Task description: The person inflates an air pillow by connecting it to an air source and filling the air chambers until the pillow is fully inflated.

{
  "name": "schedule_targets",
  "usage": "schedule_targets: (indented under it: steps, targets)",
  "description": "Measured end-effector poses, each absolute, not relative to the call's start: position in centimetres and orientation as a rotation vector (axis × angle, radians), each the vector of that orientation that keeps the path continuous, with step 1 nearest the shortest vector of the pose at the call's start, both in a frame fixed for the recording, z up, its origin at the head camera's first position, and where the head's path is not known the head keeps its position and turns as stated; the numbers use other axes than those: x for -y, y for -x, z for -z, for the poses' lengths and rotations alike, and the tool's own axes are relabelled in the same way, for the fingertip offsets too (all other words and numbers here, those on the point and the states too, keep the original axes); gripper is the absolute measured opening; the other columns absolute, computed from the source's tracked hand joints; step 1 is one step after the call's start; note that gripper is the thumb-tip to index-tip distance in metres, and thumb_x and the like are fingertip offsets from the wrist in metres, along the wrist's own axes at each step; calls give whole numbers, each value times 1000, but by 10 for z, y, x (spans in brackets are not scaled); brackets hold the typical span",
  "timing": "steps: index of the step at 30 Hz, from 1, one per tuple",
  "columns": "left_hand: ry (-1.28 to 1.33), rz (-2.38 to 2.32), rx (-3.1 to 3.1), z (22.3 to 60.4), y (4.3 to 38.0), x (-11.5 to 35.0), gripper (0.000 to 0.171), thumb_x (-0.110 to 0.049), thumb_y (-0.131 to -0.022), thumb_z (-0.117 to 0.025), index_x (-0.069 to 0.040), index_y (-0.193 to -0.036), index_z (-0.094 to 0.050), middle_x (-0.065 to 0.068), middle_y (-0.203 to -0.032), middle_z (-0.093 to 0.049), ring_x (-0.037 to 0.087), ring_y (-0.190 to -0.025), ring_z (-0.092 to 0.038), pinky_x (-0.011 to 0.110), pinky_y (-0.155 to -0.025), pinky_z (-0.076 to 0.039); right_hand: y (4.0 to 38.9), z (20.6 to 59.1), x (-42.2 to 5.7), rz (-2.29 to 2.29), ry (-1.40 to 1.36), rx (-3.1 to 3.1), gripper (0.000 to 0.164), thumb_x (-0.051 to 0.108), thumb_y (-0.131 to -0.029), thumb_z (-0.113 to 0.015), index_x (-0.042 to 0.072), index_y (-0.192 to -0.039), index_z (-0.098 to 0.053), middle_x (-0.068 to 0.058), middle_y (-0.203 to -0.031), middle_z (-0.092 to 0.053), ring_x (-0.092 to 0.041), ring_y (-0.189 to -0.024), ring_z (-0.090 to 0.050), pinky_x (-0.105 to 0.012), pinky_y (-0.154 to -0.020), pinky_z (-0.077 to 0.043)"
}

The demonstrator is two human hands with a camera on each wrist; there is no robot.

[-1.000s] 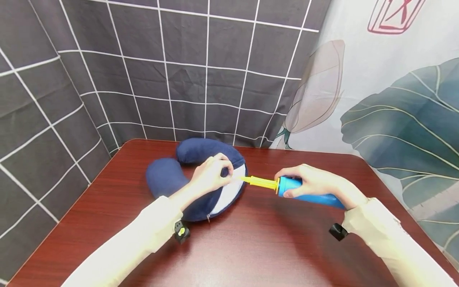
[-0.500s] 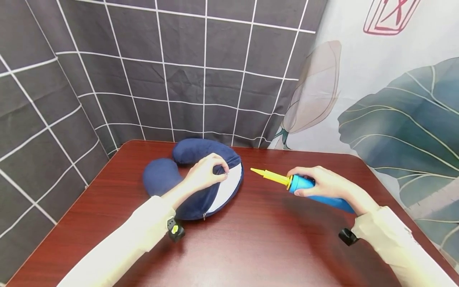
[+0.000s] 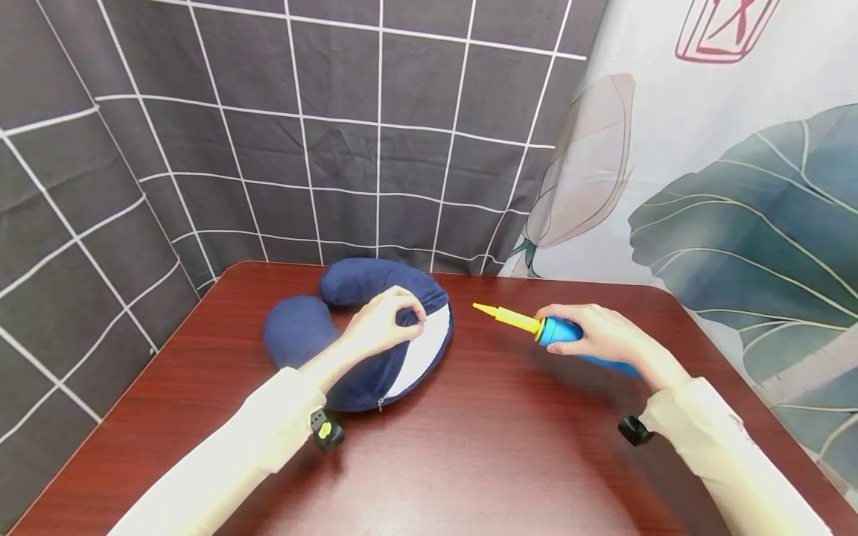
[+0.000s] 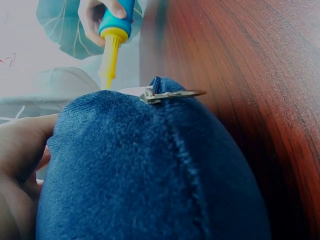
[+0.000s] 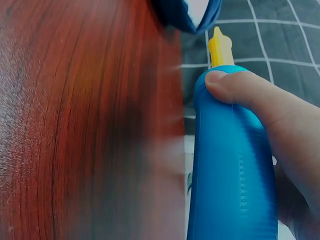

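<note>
A navy-blue U-shaped neck pillow (image 3: pixel 302 327) lies on the table, its zipped cover gaping over a white inside (image 3: pixel 429 344). My left hand (image 3: pixel 382 320) reaches across it, thumb and fingertips pinching a small bit at the white inside; the fingers largely cover that bit. The zip pull (image 4: pixel 160 95) shows on the pillow's edge in the left wrist view. To the right, my right hand (image 3: pixel 599 335) grips a blue hand pump (image 5: pixel 230 160) round its barrel. Its yellow nozzle (image 3: pixel 509 318) points left toward the pillow, a gap away from it.
The reddish-brown wooden table (image 3: pixel 469 461) extends around both hands. A dark grey cloth with white grid lines (image 3: pixel 335 164) hangs behind and at the left. A leaf-patterned cloth (image 3: pixel 751 223) hangs at the right.
The pump's nozzle has drawn back to the right, away from the left fingertips where it was a second ago. My left hand still pinches at the pillow's white inside.
</note>
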State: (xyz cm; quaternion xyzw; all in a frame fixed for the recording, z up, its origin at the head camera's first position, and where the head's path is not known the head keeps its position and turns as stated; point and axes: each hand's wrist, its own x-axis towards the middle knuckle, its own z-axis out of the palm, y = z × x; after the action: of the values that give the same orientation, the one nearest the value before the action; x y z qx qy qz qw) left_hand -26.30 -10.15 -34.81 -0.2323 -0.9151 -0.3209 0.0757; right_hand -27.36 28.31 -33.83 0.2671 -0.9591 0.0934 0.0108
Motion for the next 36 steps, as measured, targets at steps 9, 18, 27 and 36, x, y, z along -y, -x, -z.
schedule_targets:
  steps: [9, 18, 27, 36]
  targets:
    - [694, 965, 2740, 350, 263, 101, 7, -26, -85, -74, -25, -91, -71, -2, -114, -64, 19, -112, -61, 43, -90, -51, 294, 355, -290, -309, -700, 3002, 52, 41, -81, -79, 31, -127, -58, 1, -108, -67, -18, -92, -58, -36, -74, -51]
    - [696, 947, 2742, 350, 263, 102, 9, -26, -84, -73, -26, -93, -72, -2, -115, -64, 19, -112, -62, 43, -89, -51, 304, 366, -301, -316, -585, 3028, 56, 40, -84, -77, 24, -133, -57, -10, -117, -66, -28, -98, -58, -49, -78, -52]
    - [711, 967, 2738, 350, 262, 102, 10, -26, -83, -74, -25, -93, -72, -1, -115, -64, 19, -112, -61, 44, -90, -51, 310, 380, -315, -312, -527, 3053, 55, 44, -85, -74, 26, -133, -56, -11, -120, -64, -29, -100, -58, -50, -78, -51]
    - [711, 976, 2739, 351, 263, 101, 11, -26, -83, -74, -25, -94, -72, -1, -115, -64, 19, -113, -61, 44, -91, -51, 310, 385, -323, -300, -522, 3041, 63, 49, -89, -69, 26, -145, -50, -18, -133, -58, -35, -110, -56, -56, -87, -49]
